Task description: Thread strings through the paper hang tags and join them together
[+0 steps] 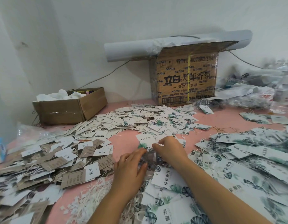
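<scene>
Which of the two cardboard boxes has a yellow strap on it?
The tall printed box on the right; the low box on the left has only clear tape.

White tag (145, 141), leaf-printed, lies flat, its corner touching the right fingers (156, 145); leaf-printed tags (237, 152) lie heaped right of them; loose white strings (94, 189) are piled left of and nearer than the left fingers (139, 153).
</scene>
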A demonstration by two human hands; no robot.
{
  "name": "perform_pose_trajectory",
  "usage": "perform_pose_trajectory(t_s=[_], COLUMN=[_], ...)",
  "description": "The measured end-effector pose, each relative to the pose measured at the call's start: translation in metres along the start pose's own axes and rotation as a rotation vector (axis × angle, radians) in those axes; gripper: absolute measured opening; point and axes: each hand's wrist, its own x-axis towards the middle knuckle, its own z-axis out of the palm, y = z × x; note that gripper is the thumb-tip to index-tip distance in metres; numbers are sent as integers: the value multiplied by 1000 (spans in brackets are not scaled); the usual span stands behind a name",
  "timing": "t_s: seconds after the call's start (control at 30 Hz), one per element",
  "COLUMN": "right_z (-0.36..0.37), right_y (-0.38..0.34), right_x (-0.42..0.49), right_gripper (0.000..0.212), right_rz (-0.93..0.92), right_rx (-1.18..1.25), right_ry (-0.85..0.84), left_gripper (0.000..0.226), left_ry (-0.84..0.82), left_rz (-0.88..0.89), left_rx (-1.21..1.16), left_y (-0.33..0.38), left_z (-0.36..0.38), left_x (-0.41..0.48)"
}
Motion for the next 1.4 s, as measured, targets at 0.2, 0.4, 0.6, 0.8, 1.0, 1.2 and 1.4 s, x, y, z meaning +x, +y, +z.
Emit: perform_pose_trajectory(t_s=[0.2, 0.4, 0.6, 0.8, 1.0, 1.2, 1.4], right_z=[2, -1, -4, -12, -13, -19, -22], right_y=[0, -1, -1, -2, -6, -7, -11], right_x=[3, 1, 5, 2, -1, -3, -11], right_gripper=[32, 31, 11, 16, 10, 31, 36], right_rz=[-18, -42, -69, 117, 89, -16, -56], right_rx=[27, 52, 257, 613, 557, 566, 518], right_ry=[15, 55, 57, -150, -250, -293, -579], left_gripper=[48, 48, 49, 48, 46, 34, 21], left_ry=[-8, -11, -15, -16, -11, 99, 226], left_rz=[6, 7, -3, -1, -6, -65, -255], left_rx=[-7, -23, -44, -101, -144, -443, -955], left_y=[0, 1, 2, 5, 7, 14, 14], left_z=[-1, -1, -3, -4, -5, -11, -18], left_x=[0, -1, -1, -2, -3, -5, 1])
